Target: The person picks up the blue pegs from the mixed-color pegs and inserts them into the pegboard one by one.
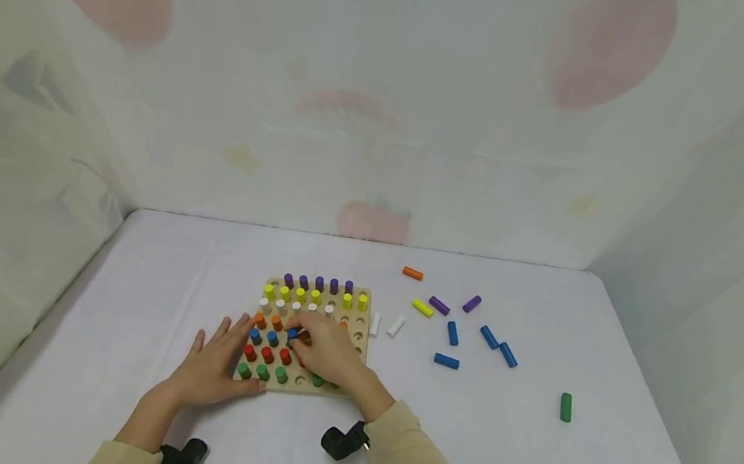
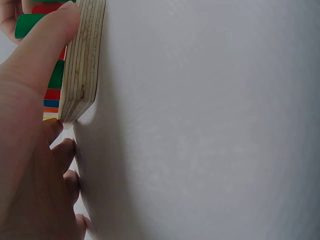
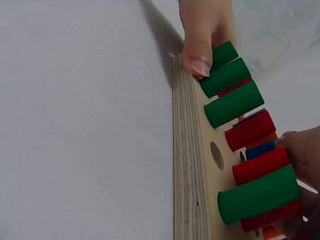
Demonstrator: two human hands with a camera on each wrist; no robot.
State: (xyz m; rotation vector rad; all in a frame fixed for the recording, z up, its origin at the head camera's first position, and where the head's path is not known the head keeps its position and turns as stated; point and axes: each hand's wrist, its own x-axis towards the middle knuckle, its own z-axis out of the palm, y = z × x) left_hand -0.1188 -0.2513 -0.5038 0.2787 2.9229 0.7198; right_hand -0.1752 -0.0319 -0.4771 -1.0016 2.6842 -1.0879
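Note:
A wooden pegboard (image 1: 353,313) holds rows of coloured pegs: purple, yellow, white, orange, blue, red and green from back to front. My right hand (image 1: 330,349) reaches over the board and pinches a blue peg (image 1: 293,333) between thumb and fingertips, in line with the blue row. Whether the peg's lower end sits in a hole is hidden. My left hand (image 1: 215,369) braces the near left corner, its thumb along the front edge and its fingers spread by the left side. In the front row, a bare hole (image 3: 216,156) lies between green pegs.
Loose pegs lie right of the board: white pegs (image 1: 396,326), a yellow peg (image 1: 422,307), purple pegs (image 1: 439,305), an orange peg (image 1: 412,273) and several blue pegs (image 1: 446,361). Farther right lies a green peg (image 1: 566,407). Patterned white curtains (image 1: 282,153) surround the table.

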